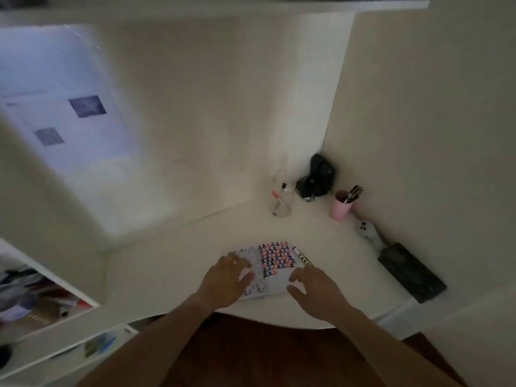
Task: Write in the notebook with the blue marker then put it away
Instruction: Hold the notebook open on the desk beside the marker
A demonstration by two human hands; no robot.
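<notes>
An open notebook (275, 261) lies on the white desk (173, 263), its right page filled with rows of black, red and purple marks. My left hand (226, 280) rests flat on the left page with fingers spread. My right hand (315, 291) hovers at the notebook's lower right corner, fingers apart, holding nothing. A marker (301, 256) with a white barrel lies on the desk along the notebook's right edge, just beyond my right fingertips. Its cap colour is hard to tell in the dim light.
A clear glass jar (283, 195) with markers stands at the back. Beside it are a black device (317, 175) and a pink cup (341, 208) of pens. A white object (367, 231) and a dark flat case (411, 272) lie along the right wall. Shelves stand to the left.
</notes>
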